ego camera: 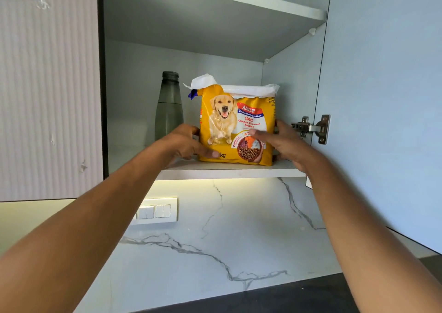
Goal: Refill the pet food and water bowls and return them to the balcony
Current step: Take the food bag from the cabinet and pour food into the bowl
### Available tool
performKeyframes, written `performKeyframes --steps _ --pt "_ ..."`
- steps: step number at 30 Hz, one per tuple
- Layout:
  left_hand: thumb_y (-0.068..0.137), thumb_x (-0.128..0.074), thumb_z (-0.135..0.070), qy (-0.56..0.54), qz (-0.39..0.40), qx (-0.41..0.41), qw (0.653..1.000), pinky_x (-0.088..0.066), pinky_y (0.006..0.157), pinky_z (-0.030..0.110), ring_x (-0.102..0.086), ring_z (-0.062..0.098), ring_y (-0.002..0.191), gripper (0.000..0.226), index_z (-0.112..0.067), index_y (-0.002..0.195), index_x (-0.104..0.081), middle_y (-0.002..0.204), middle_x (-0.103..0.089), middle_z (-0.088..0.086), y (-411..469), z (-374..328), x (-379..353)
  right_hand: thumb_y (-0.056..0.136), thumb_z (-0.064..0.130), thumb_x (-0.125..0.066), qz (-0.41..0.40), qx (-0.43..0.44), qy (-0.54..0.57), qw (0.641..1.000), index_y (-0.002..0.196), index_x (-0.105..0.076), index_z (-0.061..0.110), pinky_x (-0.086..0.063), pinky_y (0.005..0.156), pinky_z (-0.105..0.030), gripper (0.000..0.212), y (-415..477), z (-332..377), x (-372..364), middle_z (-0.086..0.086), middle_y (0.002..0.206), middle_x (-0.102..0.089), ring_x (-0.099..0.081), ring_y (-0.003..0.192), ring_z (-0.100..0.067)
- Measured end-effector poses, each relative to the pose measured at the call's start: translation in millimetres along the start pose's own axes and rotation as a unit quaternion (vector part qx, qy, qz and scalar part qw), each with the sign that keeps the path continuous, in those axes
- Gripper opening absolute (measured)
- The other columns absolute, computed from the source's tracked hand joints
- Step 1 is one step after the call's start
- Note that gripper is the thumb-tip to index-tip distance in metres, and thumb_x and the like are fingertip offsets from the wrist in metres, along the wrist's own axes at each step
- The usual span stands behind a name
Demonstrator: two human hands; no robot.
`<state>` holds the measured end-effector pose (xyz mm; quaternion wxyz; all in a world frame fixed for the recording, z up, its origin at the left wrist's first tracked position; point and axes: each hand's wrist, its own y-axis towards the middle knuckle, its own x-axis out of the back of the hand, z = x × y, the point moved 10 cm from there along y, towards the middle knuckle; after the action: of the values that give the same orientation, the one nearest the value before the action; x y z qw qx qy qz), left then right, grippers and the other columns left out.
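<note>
— While the grey bottle (168, 104) stood at the far left, where was the food?
— The dog food bag (236, 126) sat on the cupboard shelf (229, 173), left hand (184, 143) and right hand (284, 140) clasping its sides.
— How would it handle?
— Soft, probably heavy, torn open on top; best supported low.

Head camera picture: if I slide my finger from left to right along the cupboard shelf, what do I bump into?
Closed ribbed door → grey bottle → left hand → yellow dog food bag → right hand → metal hinge → open cupboard door.
</note>
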<state>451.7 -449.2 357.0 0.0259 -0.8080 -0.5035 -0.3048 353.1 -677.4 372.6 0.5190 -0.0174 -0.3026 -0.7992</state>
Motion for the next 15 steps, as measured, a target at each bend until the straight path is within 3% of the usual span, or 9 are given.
performKeyframes --steps 2,5,7,9,12,15 --pt "0.066 -0.096 -0.02 0.009 -0.024 0.022 0.999 -0.06 0.09 0.043 -0.065 0.031 0.114 0.077 -0.01 0.133 -0.059 0.126 -0.065 0.006 4.3 5.6 3.3 0.079 0.036 -0.09 0.028 0.004 -0.034 0.999 0.122 -0.057 0.036 -0.06 0.081 -0.037 0.055 -11.3 1.5 -0.2 0.021 0.109 -0.068 -0.069 0.103 -0.008" --pt "0.059 -0.099 -0.02 0.046 -0.037 0.04 0.997 -0.062 0.093 0.047 -0.073 0.034 0.102 0.063 -0.007 0.113 -0.068 0.117 -0.072 0.013 15.4 2.3 2.2 0.073 0.028 -0.095 0.03 0.011 -0.092 0.995 0.104 -0.063 0.039 -0.061 0.087 -0.038 0.046 -8.3 6.1 0.7 0.017 0.106 -0.072 -0.069 0.1 -0.008" --pt "0.061 -0.099 -0.022 0.073 -0.05 0.055 0.995 -0.062 0.092 0.042 -0.074 0.031 0.098 0.061 -0.006 0.11 -0.067 0.112 -0.073 0.012 22.5 0.2 0.8 0.068 0.035 -0.099 0.017 0.0 -0.146 0.989 0.114 -0.071 0.033 -0.061 0.095 -0.049 0.054 4.0 6.3 -0.2 0.005 0.117 -0.077 -0.072 0.109 -0.02" --pt "0.066 -0.098 -0.026 0.114 -0.084 0.057 0.988 -0.059 0.085 0.032 -0.07 0.024 0.095 0.061 -0.005 0.112 -0.064 0.109 -0.068 0.009 28.1 -4.7 1.1 0.07 0.034 -0.098 0.01 -0.018 -0.198 0.98 0.128 -0.071 0.024 -0.06 0.097 -0.051 0.065 18.2 4.3 -4.1 -0.004 0.127 -0.076 -0.071 0.114 -0.026" --pt "0.072 -0.094 -0.025 0.143 -0.13 0.05 0.98 -0.058 0.081 0.03 -0.064 0.022 0.088 0.055 -0.008 0.11 -0.058 0.103 -0.059 0.007 39.9 -11.6 -3.9 0.076 0.031 -0.095 0.005 -0.034 -0.256 0.966 0.136 -0.067 0.016 -0.054 0.09 -0.036 0.068 44.4 -3.7 -7.2 -0.008 0.133 -0.072 -0.065 0.109 -0.024" --pt "0.071 -0.095 -0.021 0.157 -0.135 0.061 0.976 -0.062 0.088 0.036 -0.074 0.026 0.092 0.056 -0.006 0.113 -0.063 0.111 -0.069 0.01 57.2 -11.4 -14.0 0.078 0.032 -0.094 -0.011 -0.045 -0.288 0.956 0.139 -0.064 0.012 -0.051 0.092 -0.033 0.071 68.5 -15.7 -5.1 -0.01 0.138 -0.069 -0.065 0.119 -0.03"
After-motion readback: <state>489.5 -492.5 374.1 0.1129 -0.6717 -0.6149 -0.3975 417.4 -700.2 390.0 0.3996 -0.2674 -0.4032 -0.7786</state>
